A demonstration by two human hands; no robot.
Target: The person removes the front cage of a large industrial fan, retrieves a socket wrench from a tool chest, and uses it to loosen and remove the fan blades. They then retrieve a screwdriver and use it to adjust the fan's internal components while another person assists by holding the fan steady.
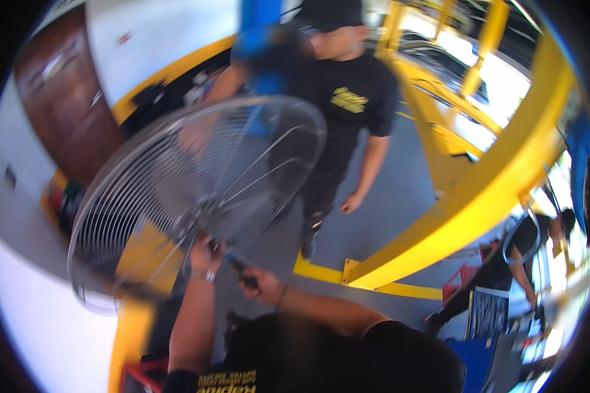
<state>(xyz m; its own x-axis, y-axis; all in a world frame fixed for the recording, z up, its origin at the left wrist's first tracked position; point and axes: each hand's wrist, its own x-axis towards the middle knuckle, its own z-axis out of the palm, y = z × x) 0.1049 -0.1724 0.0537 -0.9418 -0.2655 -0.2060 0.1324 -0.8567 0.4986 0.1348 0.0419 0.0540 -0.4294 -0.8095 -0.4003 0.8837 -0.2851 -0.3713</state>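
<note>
A large round fan (134,190) with a wire cage stands tilted in front of me. My left hand (206,256) is raised to its hub (206,213), fingers curled round something small and dark that blur hides. Lower and to the right, my right hand (263,286) grips the dark handle of a slim tool (238,265), its kind unclear. The tool points up and left toward my left hand; whether its tip touches anything does not show. Across the fan stands a co-worker (331,124) in black, one arm reaching behind the cage, the other hand (352,202) hanging down.
A thick yellow post (465,203) rises on the right from a yellow floor base. Further right, another person (521,245) bends over by a blue cabinet (476,360). At the left are a brown door (65,98) and a white wall. Grey floor (367,242) lies beyond the fan.
</note>
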